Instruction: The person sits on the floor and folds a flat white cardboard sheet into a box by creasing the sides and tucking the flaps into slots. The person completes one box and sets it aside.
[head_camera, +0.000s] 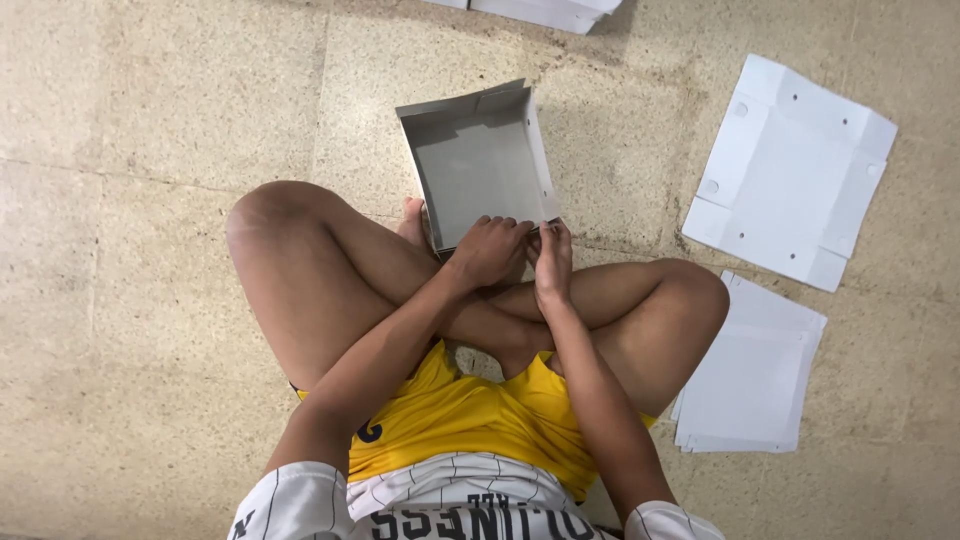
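While you sat cross-legged on the floor, your left hand and right hand were both pinched on the near wall of the grey cardboard box at your feet. Three walls stood up; the near corner looked unfinished. One flat blank and a stack of blanks lay unfolded.

You are looking straight down at a speckled beige stone floor, laid in large tiles with thin dark joints. The light falls soft and even across it, with a faint shadow near the top edge.
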